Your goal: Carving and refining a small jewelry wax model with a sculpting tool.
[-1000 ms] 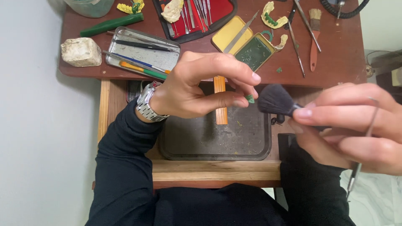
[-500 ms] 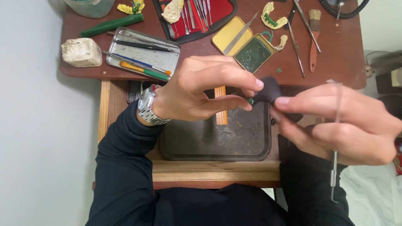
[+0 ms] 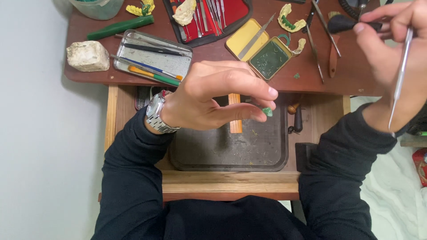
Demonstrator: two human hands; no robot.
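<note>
Two bare hands in black sleeves, at work over a dark tray (image 3: pixel 231 155) set in an open wooden drawer. Left hand (image 3: pixel 213 100): wristwatch at the wrist, fingers closed to a narrow pinch on a small green wax piece (image 3: pixel 267 111), held just above the tray and beside an orange wooden stick (image 3: pixel 235 116). Right hand (image 3: pixel 391 58): raised well apart to the right, gripping a thin metal instrument (image 3: pixel 399 78) that hangs downward, with a black-bristled brush (image 3: pixel 342 23) pinched at its fingertips. Beyond the left hand: steel tin of slim tools (image 3: pixel 151 60), pale stone block (image 3: pixel 87 56), green rod (image 3: pixel 119 27). Between the hands, farther off: open yellow tin of green wax (image 3: pixel 260 51), red instrument case (image 3: pixel 209 15), yellow dental casts (image 3: pixel 291 18). Status, as a judgement: shavings on the tray suggest carving is under way; the piece is in hand, with no tool on it.
</note>
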